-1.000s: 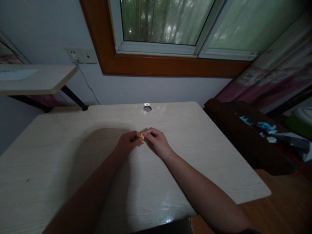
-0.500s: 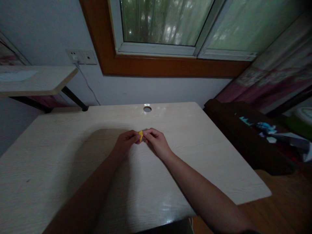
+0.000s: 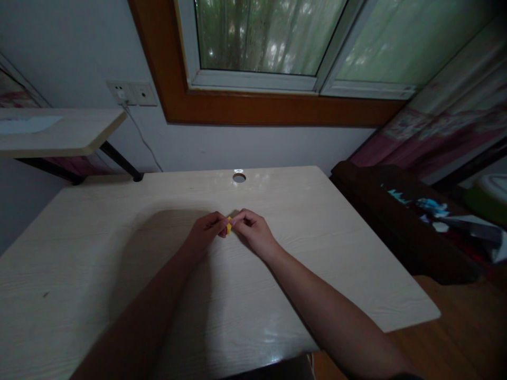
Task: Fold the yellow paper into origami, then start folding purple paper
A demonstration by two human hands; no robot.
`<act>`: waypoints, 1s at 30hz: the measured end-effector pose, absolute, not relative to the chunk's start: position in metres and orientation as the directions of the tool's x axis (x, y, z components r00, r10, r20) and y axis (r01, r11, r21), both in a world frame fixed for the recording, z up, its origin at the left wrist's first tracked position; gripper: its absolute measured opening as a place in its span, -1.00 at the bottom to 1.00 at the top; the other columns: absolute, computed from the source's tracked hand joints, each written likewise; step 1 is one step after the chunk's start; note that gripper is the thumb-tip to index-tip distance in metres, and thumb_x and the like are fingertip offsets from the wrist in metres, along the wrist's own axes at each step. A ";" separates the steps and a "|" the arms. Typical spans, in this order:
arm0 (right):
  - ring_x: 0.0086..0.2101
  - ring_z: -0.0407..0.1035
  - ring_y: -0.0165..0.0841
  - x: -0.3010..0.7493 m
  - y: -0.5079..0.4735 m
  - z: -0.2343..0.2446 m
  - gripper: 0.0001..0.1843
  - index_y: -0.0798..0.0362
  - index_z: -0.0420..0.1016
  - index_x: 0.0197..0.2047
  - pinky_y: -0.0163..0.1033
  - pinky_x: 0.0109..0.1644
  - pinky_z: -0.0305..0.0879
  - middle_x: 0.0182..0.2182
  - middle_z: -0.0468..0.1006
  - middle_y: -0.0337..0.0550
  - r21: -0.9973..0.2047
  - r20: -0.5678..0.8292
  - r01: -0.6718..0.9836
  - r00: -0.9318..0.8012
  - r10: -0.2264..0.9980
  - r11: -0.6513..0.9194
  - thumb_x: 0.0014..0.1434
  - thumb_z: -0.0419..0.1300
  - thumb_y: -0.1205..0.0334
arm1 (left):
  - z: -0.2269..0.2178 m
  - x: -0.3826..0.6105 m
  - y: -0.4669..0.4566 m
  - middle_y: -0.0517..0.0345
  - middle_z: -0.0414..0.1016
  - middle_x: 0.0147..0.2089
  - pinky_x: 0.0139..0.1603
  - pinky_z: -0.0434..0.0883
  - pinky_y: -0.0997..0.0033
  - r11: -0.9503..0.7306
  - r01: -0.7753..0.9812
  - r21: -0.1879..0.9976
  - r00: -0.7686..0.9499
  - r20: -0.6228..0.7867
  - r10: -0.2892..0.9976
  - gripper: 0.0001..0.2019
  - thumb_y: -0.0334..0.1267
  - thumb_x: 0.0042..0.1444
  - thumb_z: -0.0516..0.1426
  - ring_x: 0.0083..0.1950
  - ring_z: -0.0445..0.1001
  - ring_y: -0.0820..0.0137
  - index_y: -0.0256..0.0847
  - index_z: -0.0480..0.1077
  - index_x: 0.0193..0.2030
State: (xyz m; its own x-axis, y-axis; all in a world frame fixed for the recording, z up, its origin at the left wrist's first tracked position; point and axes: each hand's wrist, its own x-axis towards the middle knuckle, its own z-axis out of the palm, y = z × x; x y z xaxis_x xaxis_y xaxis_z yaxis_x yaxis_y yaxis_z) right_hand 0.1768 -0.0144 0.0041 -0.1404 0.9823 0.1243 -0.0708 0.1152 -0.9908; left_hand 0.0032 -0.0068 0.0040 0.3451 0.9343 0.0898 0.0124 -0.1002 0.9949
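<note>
A small yellow piece, folded-looking like paper [image 3: 228, 226], is held just above or on the pale wood-grain desk [image 3: 317, 232]; the exact gap cannot be told. My left hand [image 3: 206, 228] pinches its left side between thumb and fingers. From the right, my right hand [image 3: 251, 227] closes thumb and forefinger on its upper right edge. Fingertips of both hands nearly meet and cover much of the piece, so its full shape is hidden.
A round cable hole [image 3: 239, 178] sits near the desk's back edge. At the left stands a raised shelf [image 3: 79, 137] on black legs. A white cord [image 3: 142, 134] hangs from the wall socket. Right of the desk lies a dark brown piece of furniture [image 3: 380, 211] with items on it.
My right hand's fingertips have shifted slightly left and closer to my left hand, and the yellow piece is a bit more covered. My left hand stays nearly still.
</note>
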 end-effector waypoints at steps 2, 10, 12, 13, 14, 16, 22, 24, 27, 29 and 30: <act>-0.45 0.25 -0.41 0.176 -0.015 0.006 -0.78 0.07 0.51 -0.43 -0.28 -0.36 0.14 -0.50 0.46 -0.24 -0.992 0.114 -0.074 -0.141 0.983 0.104 0.05 0.33 0.08 | 0.007 0.003 -0.007 0.20 0.40 -0.49 -0.30 0.32 0.48 -0.122 0.019 0.992 0.347 0.108 0.932 -0.71 -0.11 0.20 0.13 -0.41 0.36 0.48 -0.27 0.38 -0.44; -0.53 0.19 -0.47 0.174 -0.015 0.004 -0.73 0.08 0.48 -0.44 -0.31 -0.41 0.10 -0.57 0.42 -0.30 -0.992 0.077 -0.105 -0.099 0.992 0.067 0.06 0.32 0.04 | 0.007 0.005 -0.007 0.20 0.39 -0.48 -0.29 0.32 0.46 -0.195 0.038 0.980 0.322 0.173 0.931 -0.70 -0.08 0.22 0.12 -0.40 0.36 0.48 -0.26 0.38 -0.43; -0.51 0.25 -0.45 0.174 -0.014 0.003 -0.73 0.07 0.49 -0.44 -0.31 -0.38 0.16 -0.55 0.46 -0.29 -0.990 0.088 -0.115 -0.083 0.993 0.079 0.06 0.32 0.04 | 0.005 0.006 -0.006 0.21 0.40 -0.47 -0.30 0.33 0.47 -0.185 0.016 0.983 0.310 0.171 0.935 -0.73 -0.09 0.19 0.15 -0.40 0.37 0.48 -0.26 0.38 -0.41; -0.49 0.28 -0.43 0.174 -0.014 0.004 -0.74 0.07 0.49 -0.44 -0.30 -0.36 0.19 -0.53 0.49 -0.27 -0.989 0.093 -0.127 -0.082 0.992 0.082 0.07 0.33 0.04 | 0.004 0.006 -0.006 0.21 0.42 -0.46 -0.30 0.34 0.47 -0.175 0.011 0.985 0.313 0.163 0.936 -0.75 -0.10 0.17 0.17 -0.39 0.38 0.48 -0.26 0.39 -0.39; -0.47 0.32 -0.42 0.174 -0.014 0.004 -0.74 0.07 0.49 -0.44 -0.29 -0.33 0.22 -0.52 0.51 -0.25 -0.986 0.095 -0.143 -0.086 0.992 0.082 0.07 0.32 0.04 | 0.003 0.006 -0.006 0.20 0.44 -0.45 -0.29 0.35 0.47 -0.164 0.013 0.986 0.322 0.151 0.935 -0.77 -0.12 0.15 0.19 -0.38 0.39 0.48 -0.26 0.41 -0.38; -0.45 0.38 -0.38 0.174 -0.013 0.004 -0.74 0.06 0.49 -0.44 -0.26 -0.30 0.27 -0.50 0.55 -0.22 -0.981 0.095 -0.180 -0.098 0.991 0.077 0.07 0.33 0.05 | 0.002 0.006 -0.006 0.17 0.49 -0.42 -0.27 0.38 0.46 -0.140 0.026 0.990 0.337 0.123 0.933 -0.79 -0.13 0.13 0.20 -0.36 0.43 0.46 -0.26 0.43 -0.36; -0.48 0.35 -0.41 0.173 -0.014 0.001 -0.76 0.06 0.53 -0.39 -0.27 -0.34 0.24 -0.50 0.54 -0.23 -0.983 0.094 -0.163 -0.068 0.993 0.082 0.09 0.33 0.05 | 0.006 0.006 -0.008 0.15 0.54 -0.43 -0.25 0.42 0.44 -0.090 0.080 0.993 0.296 0.063 0.953 -0.75 -0.10 0.11 0.20 -0.36 0.48 0.44 -0.26 0.45 -0.40; -0.51 0.30 -0.43 0.173 -0.014 0.002 -0.74 0.07 0.54 -0.38 -0.29 -0.38 0.19 -0.53 0.50 -0.25 -0.986 0.089 -0.145 -0.071 0.993 0.078 0.09 0.33 0.04 | 0.005 0.006 -0.007 0.14 0.54 -0.42 -0.24 0.43 0.44 -0.098 0.096 0.991 0.285 0.067 0.956 -0.75 -0.09 0.11 0.20 -0.36 0.48 0.43 -0.25 0.45 -0.40; -0.53 0.24 -0.45 0.172 -0.015 0.005 -0.74 0.08 0.55 -0.38 -0.30 -0.41 0.13 -0.56 0.45 -0.28 -0.986 0.077 -0.152 -0.084 0.994 0.064 0.10 0.32 0.03 | 0.003 0.006 -0.006 0.14 0.53 -0.42 -0.23 0.45 0.43 -0.100 0.091 0.991 0.274 0.072 0.959 -0.74 -0.07 0.11 0.20 -0.36 0.49 0.42 -0.25 0.46 -0.39; -0.53 0.23 -0.45 0.172 -0.015 0.007 -0.75 0.08 0.55 -0.39 -0.30 -0.41 0.13 -0.58 0.44 -0.29 -0.983 0.078 -0.172 -0.088 0.993 0.062 0.10 0.32 0.04 | 0.002 0.007 -0.006 0.15 0.53 -0.42 -0.23 0.45 0.42 -0.099 0.088 0.991 0.268 0.072 0.961 -0.73 -0.06 0.11 0.20 -0.35 0.49 0.42 -0.25 0.46 -0.38; -0.53 0.23 -0.45 0.172 -0.015 0.008 -0.75 0.08 0.54 -0.40 -0.30 -0.41 0.13 -0.58 0.44 -0.28 -0.982 0.081 -0.180 -0.088 0.993 0.064 0.10 0.32 0.05 | 0.002 0.007 -0.005 0.15 0.53 -0.41 -0.23 0.46 0.42 -0.096 0.088 0.991 0.270 0.069 0.960 -0.73 -0.05 0.11 0.20 -0.35 0.50 0.41 -0.25 0.46 -0.37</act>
